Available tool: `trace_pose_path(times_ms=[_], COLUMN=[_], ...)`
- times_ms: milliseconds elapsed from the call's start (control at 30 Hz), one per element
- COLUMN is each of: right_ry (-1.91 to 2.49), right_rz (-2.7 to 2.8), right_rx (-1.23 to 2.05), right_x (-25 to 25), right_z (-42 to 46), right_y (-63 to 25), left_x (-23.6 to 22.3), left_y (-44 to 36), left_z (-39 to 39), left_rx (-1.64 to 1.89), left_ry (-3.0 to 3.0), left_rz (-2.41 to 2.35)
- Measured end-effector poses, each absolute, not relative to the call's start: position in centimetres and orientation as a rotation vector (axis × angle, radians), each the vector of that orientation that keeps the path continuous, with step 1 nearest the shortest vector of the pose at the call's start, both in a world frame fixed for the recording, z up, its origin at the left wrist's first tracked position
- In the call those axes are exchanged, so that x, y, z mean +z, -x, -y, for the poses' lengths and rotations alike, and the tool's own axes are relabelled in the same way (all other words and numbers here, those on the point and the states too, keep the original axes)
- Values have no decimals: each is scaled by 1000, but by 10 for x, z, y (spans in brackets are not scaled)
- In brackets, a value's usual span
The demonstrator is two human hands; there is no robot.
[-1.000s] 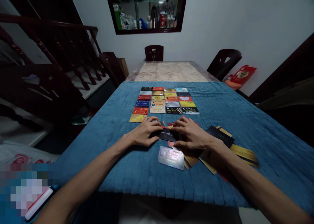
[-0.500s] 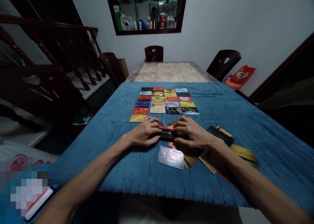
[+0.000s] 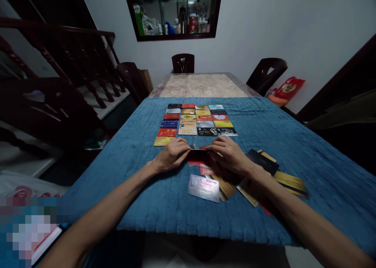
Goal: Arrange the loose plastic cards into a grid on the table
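Note:
Both hands meet over a dark card [image 3: 197, 153] on the blue cloth [image 3: 141, 197]. My left hand [image 3: 171, 154] pinches its left end, and my right hand [image 3: 227, 153] pinches its right end, lifting it just above a loose pile of cards [image 3: 223, 186]. A shiny silver card [image 3: 203, 187] lies nearest me at the pile's front. Beyond my fingers, a neat grid of cards [image 3: 195, 121] is laid out in four columns, with a yellow card [image 3: 162, 141] at its near left corner.
More dark and gold cards [image 3: 289, 182] lie scattered to the right under my right forearm. The far table half is bare marble [image 3: 202, 86]. Dark chairs [image 3: 266, 74] ring the table, a stair railing [image 3: 58, 64] runs at left, and a wall cabinet [image 3: 176, 9] hangs behind.
The dark card has been raised off the pile and carried slightly forward between both hands, exposing red cards beneath it. The view shifted a little.

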State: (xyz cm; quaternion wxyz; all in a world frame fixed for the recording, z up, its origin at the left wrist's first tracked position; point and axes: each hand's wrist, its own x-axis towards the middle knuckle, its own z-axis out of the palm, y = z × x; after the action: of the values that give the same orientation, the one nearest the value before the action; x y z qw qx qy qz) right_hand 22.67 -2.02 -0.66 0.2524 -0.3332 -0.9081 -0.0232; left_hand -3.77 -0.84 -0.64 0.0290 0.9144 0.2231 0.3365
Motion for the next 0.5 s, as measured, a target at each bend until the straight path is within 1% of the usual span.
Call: trace_pose_path(times_ms=[233,500], right_ry=[995,1065], right_rz=[2395,2330], right_rx=[-4,22], right_x=[-16,-15], right_z=[16,19], right_y=[-224,-219], left_x=[-13,-15], left_y=[36,35], left_z=[6,5], left_rx=[1066,1087], left_ry=[-2697,-2648], left_rz=[-768,-815])
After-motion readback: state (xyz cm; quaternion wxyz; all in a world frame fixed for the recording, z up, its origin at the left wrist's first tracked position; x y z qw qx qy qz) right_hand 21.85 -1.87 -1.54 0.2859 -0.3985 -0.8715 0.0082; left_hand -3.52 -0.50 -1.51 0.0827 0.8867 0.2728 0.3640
